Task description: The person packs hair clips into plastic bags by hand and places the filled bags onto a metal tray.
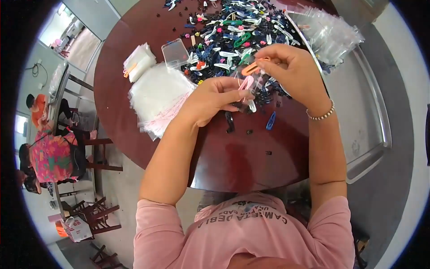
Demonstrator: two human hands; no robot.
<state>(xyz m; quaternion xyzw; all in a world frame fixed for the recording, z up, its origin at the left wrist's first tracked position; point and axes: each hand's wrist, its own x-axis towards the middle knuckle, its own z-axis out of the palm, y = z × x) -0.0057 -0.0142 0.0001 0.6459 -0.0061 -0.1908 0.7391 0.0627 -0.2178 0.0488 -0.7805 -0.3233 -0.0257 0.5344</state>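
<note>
Mid-frame, the left hand (217, 97) pinches a pink hair clip (246, 83) and clear plastic (258, 80); the right hand (289, 74) pinches an orange hair clip (250, 69) — close together, maybe so both are easy to see.

- Pink T-shirt (264, 235), chest: dark caps, upside down in view; approx. "CAMISETA DEBI…" (rest lost in the folds, so spelling's a best read).
- Same tee, smaller line nearer the hem: "UNA", then "POR CADA", last letter unclear.
- White carrier bag (79, 229), lower L by the dark chairs (96, 217): red lettering, too small & blurred to read.
- Clear plastic bags (159, 96), L on the tabletop (112, 96): pinkish-red marks nr. one edge; can't tell if txt.
</note>
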